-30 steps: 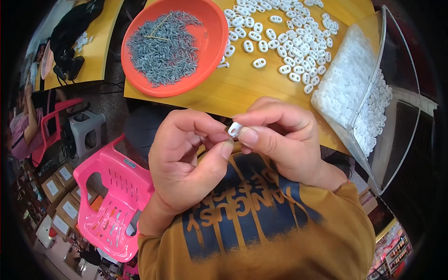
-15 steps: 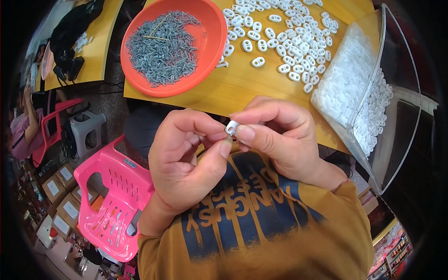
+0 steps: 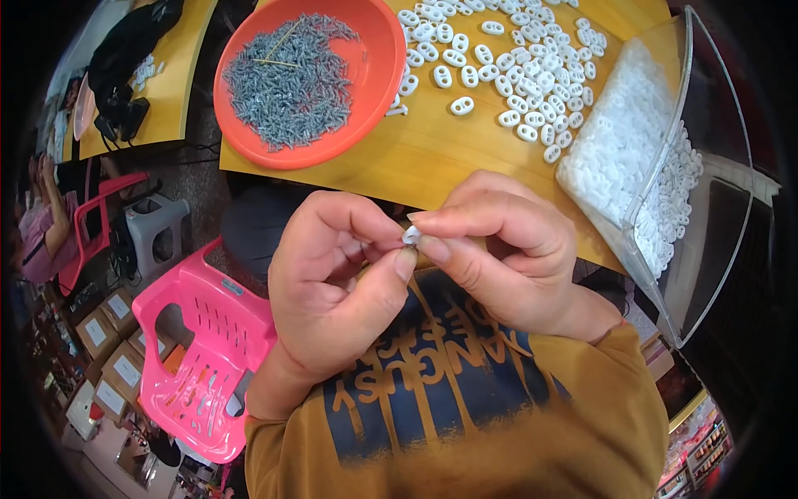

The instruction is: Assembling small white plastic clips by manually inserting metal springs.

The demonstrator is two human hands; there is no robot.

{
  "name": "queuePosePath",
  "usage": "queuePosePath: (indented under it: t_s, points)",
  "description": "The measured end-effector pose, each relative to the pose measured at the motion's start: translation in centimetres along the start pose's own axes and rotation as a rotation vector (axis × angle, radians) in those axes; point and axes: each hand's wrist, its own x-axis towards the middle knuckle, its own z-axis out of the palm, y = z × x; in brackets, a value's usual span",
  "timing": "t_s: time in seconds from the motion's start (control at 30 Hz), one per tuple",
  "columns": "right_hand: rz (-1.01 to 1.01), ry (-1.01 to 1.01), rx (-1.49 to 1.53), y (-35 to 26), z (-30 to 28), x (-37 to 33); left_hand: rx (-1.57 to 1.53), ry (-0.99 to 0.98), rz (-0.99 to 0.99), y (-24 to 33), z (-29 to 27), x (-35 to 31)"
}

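In front of my chest, my left hand [image 3: 332, 283] and my right hand [image 3: 515, 254] meet at their fingertips. Between them sits a small white two-hole plastic piece [image 3: 411, 235], mostly covered by the fingers. My right thumb and index finger pinch this piece from the right. The left thumb and forefinger are closed at its lower left, where a bit of dark metal, apparently a screw, peeks out by the thumb tip. Beyond the hands, a red-orange bowl [image 3: 359, 125] holds a heap of grey screws [image 3: 287, 83] with two thin yellowish sticks on top.
Many loose white two-hole pieces [image 3: 532, 83] lie across the yellow table [image 3: 432, 158]. To the right, a tilted clear plastic bin [image 3: 632, 208] is full of such pieces. At left stand a pink chair [image 3: 204, 358], a grey stool [image 3: 158, 224] and cardboard boxes [image 3: 120, 374]. Another person [image 3: 50, 233] sits far left.
My right hand has shifted slightly, its index fingertip now above the white piece. That piece has tilted and sits a little lower, more hidden by the fingers.
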Motion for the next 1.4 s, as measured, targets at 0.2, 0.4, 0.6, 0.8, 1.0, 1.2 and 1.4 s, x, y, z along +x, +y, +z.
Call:
queuePosePath:
  t_s: [0.2, 0.4, 0.6, 0.8, 1.0, 1.2, 1.4]
  points:
    - [0.104, 0.042, 0.110, 0.0, 0.3, -0.3, -0.058, 0.026, -0.059, 0.0, 0.2, 0.2]
    - [0.262, 0.122, 0.437, -0.1, 0.5, -0.5, -0.083, 0.054, -0.081, -0.1, 0.7, 0.2]
    - [0.213, 0.125, 0.363, 0.4, 0.5, -0.7, -0.049, 0.062, -0.068, -0.3, 0.8, 0.1]
    - [0.054, 0.107, 0.086, 0.7, 0.4, -0.8, -0.011, 0.078, -0.076, -0.3, 1.0, 0.1]
    - [0.073, 0.045, 0.036, 0.4, -0.1, -0.7, -0.019, 0.051, -0.078, -0.7, 0.8, -0.1]
    - [0.147, 0.084, 0.244, 0.4, 0.4, -0.9, -0.062, 0.029, -0.127, -0.4, 0.8, -0.1]
    - [0.258, 0.021, 0.341, -0.3, 0.5, -0.4, -0.141, 0.050, -0.143, -0.5, -0.3, -0.1]
